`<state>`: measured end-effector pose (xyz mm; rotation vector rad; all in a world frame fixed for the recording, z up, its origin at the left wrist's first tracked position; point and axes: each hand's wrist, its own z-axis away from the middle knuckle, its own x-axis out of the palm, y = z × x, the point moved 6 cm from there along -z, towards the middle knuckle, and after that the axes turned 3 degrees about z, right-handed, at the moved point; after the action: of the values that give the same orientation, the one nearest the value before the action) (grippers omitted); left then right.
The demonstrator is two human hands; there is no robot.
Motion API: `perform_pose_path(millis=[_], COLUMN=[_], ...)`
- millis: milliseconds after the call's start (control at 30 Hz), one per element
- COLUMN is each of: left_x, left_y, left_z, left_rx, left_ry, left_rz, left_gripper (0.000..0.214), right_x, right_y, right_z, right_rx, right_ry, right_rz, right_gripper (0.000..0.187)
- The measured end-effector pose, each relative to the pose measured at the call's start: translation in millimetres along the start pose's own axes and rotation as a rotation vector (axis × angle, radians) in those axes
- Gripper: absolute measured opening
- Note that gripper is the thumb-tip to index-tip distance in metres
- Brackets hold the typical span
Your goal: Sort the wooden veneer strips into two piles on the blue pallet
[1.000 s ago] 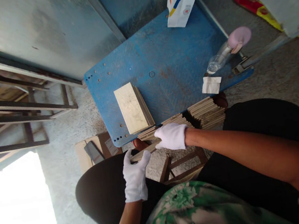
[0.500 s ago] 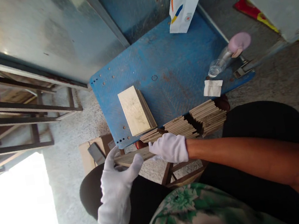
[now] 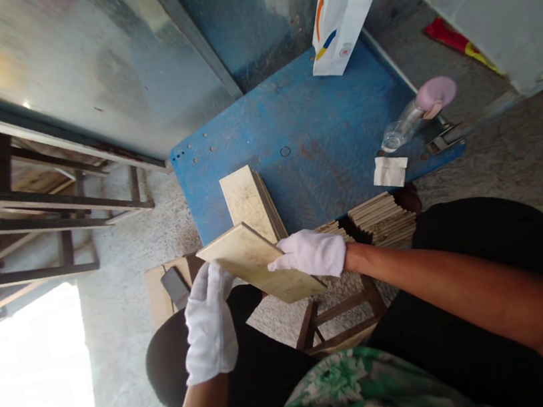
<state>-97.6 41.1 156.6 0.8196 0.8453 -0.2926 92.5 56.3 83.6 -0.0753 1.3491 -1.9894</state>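
Note:
A thin, pale wooden board [image 3: 254, 263] is tilted over my lap, its broad face towards me. My right hand [image 3: 311, 253], in a white glove, grips its right edge. At its lower left edge, the gloved fingers of my left hand [image 3: 210, 323] are closed on the board near the corner. Just behind it, a stack of similar boards [image 3: 243, 197] lies on the blue table [image 3: 312, 130], its near end covered by the held board. More thin boards stand in a row [image 3: 382, 218] at the table's near edge, partly hidden by my right hand.
A clear bottle with a pink lid [image 3: 409, 120] and a folded white paper [image 3: 390, 171] are at the table's right. A white bag [image 3: 345, 11] stands at the back. A dark phone-like object [image 3: 176, 287] lies on a cardboard box [image 3: 157, 293] at left.
The board has turned from nearly edge-on to showing its broad face. My left hand has shifted its hold along the board's left end, and the right hand keeps its grip.

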Motion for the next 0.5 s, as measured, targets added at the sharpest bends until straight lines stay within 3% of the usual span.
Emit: perform_pose_path(millis=[200, 500], left_x=[31.5, 61.5], left_y=[-14.6, -21.6], left_z=[0.3, -29.0], left_rx=[-0.03, 0.024], left_ry=[-0.065, -0.177], left_rz=[0.044, 0.015], left_gripper=[0.028, 0.029], right_x=[-2.3, -1.1], right_y=[10.1, 28.9], right_z=[-8.6, -15.6], right_rx=[-0.036, 0.139], right_ry=[-0.012, 0.096], right_rz=[-0.223, -0.45], right_gripper=[0.039, 0.042])
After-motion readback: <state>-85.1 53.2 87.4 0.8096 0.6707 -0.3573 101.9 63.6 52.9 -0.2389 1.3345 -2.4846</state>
